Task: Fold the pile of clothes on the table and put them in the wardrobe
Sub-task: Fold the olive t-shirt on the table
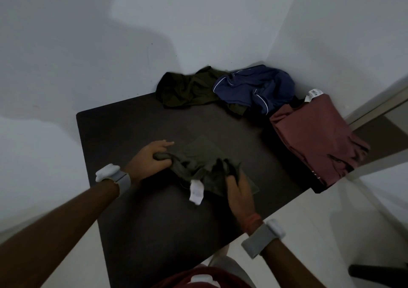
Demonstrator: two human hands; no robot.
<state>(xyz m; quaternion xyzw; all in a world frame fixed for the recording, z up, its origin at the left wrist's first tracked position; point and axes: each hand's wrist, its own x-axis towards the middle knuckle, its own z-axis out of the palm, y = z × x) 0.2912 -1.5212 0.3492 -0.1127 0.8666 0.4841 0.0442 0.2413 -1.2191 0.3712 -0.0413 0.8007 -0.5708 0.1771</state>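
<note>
On the dark tabletop, left hand and right hand, apart, grip the olive garment; pull it taut before creasing.

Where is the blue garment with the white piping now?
In the head view, the blue garment lies crumpled at the far right corner of the table, between the dark green garment on its left and the maroon garment.

Obscured: labels, fingertips, worktop edge.
Print on white label and maroon garment's tag too small to read; right grip's fingertips buried in green cloth; worktop cut off below.
</note>
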